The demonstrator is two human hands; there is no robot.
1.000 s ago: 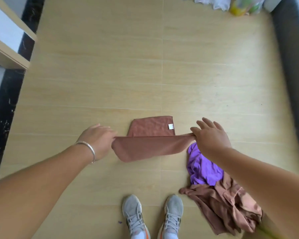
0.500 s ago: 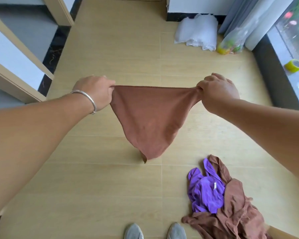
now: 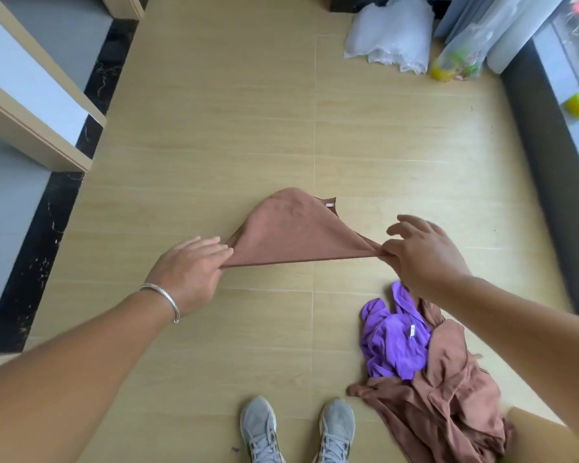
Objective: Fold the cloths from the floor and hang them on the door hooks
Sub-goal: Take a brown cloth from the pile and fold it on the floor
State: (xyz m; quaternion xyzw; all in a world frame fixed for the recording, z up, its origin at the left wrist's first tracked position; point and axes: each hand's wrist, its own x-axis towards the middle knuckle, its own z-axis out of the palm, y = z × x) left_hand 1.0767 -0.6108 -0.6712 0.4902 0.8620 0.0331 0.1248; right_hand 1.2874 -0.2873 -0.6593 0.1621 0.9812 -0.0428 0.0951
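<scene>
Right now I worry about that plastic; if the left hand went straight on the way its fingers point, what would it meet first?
The left hand points at the brown cloth it pinches; it would likely meet that first.

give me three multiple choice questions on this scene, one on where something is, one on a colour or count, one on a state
1. Where does the crumpled purple cloth lie?
A. on the wooden floor by the person's right arm, against a heap of brown cloth
B. on the window sill
C. on the white shelf at left

2. How many grey sneakers show at the bottom edge?
A. one
B. two
C. four

3. How is the brown microfibre cloth held?
A. lying flat, untouched
B. gripped by the left hand only
C. stretched between both hands

Answers:
1 A: the purple cloth sits on the floor against the brown heap.
2 B: a left sneaker and a right sneaker are visible.
3 C: the left hand pinches one corner and the right hand pinches the other, with the edge taut between them.
</scene>
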